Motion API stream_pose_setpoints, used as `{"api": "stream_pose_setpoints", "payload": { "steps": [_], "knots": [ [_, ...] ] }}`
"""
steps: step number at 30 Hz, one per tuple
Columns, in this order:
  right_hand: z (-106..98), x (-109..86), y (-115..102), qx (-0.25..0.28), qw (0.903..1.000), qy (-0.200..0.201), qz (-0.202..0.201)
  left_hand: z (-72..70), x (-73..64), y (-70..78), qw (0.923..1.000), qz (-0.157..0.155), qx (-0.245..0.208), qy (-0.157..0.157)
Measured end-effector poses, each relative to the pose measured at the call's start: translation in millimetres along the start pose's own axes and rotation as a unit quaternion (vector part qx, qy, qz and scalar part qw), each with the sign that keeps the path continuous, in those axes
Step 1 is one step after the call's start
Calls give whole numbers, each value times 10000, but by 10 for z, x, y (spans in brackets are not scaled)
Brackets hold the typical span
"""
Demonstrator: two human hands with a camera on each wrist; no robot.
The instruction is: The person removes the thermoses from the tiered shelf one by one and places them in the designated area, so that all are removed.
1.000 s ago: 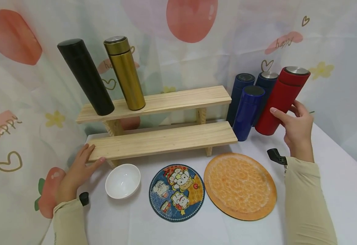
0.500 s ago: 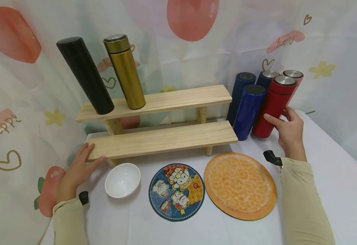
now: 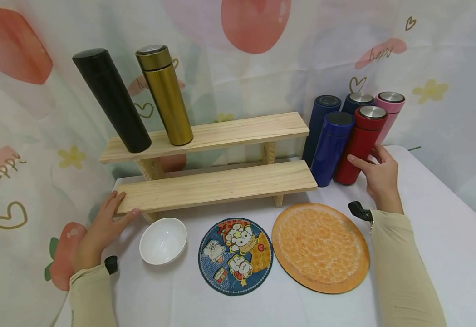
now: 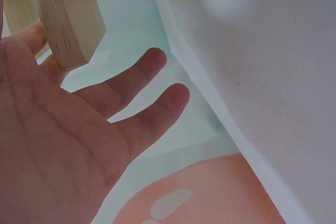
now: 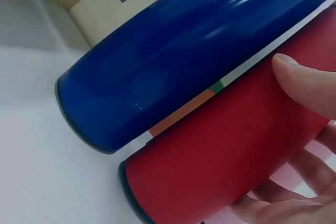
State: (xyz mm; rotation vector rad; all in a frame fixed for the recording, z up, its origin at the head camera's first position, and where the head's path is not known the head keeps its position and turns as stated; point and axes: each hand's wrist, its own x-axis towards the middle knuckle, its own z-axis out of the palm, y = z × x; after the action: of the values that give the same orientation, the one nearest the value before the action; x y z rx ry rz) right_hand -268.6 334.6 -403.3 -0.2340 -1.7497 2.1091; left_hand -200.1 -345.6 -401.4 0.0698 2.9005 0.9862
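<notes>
Fingers (image 5: 315,174), red flask (image 3: 356,150) now nearer blue flask (image 3: 331,150)

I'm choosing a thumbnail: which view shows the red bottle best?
The head view: the red bottle shows from top to base, partly behind the right hand. The right wrist view is closer but crops its top; the left wrist view lacks it.

White table (image 3: 270,311), rack (image 3: 221,187) on it, black flask (image 3: 113,102) and gold flask (image 3: 166,102) standing on its upper shelf (image 3: 246,131), bowl (image 3: 163,241), patterned mat (image 3: 235,256) and orange mat (image 3: 321,247) in front, blue flask (image 3: 332,152), red flask (image 3: 359,147), pink flask (image 3: 390,111) and two navy flasks (image 3: 318,122) close together at right
</notes>
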Motion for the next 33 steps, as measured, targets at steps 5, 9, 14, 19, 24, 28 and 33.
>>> {"api": "stream_pose_setpoints", "payload": {
  "steps": [5,9,14,19,24,28,33],
  "knots": [
    [-21,-10,15,-289,9994,-5,186,-10,-3,11,10000,-55,39,-44],
    [-32,-8,26,-260,9995,-30,199,-8,0,6,9999,-90,62,-62],
    [-31,1,39,-139,9998,-53,155,-4,9,-8,10000,-22,70,-29],
    [-30,1,47,-76,9998,-57,174,-1,9,-11,10000,28,55,-6],
    [3,-14,-12,-735,9967,-77,326,6,3,-20,10000,-12,57,-9],
    [53,-44,-133,-1008,9947,-48,194,8,4,-26,10000,17,66,17],
    [112,-109,-341,-633,9976,179,-199,3,18,-31,10000,28,87,17]
  ]
}}
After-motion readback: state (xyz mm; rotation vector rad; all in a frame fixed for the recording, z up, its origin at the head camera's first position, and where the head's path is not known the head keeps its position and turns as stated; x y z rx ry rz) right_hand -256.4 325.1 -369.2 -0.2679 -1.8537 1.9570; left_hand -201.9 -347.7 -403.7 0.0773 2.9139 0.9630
